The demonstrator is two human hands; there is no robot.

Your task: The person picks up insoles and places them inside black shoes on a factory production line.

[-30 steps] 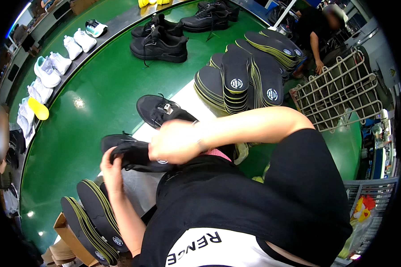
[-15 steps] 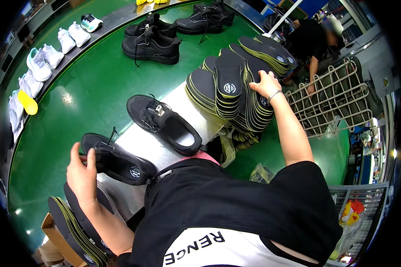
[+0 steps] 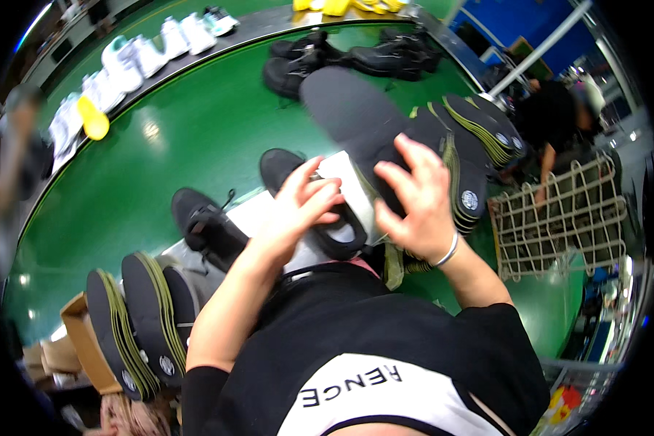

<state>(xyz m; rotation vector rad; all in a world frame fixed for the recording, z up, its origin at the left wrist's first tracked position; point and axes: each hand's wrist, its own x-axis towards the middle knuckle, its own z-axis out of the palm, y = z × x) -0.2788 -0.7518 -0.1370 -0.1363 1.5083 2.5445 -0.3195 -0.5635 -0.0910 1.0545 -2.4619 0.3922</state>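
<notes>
My right hand (image 3: pixel 418 200) grips a black insole (image 3: pixel 352 109), which is blurred and tilted up with its toe end pointing away. Reaching over the right-hand black shoe (image 3: pixel 280 168), my left hand (image 3: pixel 305 200) has its fingers bent and apart, with nothing seen in them. That shoe's middle is partly hidden by the hand. Another black shoe (image 3: pixel 203 225) lies to its left, partly behind my left forearm. Both shoes are on a shiny metal plate (image 3: pixel 254 207). Beyond my right hand are stacked black insoles with yellow-green edges (image 3: pixel 469 163).
More stacked insoles (image 3: pixel 149 312) stand near left beside a cardboard box (image 3: pixel 87 341). Black shoes (image 3: pixel 392 58) sit at the far side of the green table (image 3: pixel 174 145). White shoes (image 3: pixel 149 57) line a ledge at left. At right are a wire rack (image 3: pixel 559 214) and another person (image 3: pixel 548 112).
My right hand has come from the insole pile toward the middle with an insole. My left hand has moved right, from the left shoe to over the right one. The view has shifted.
</notes>
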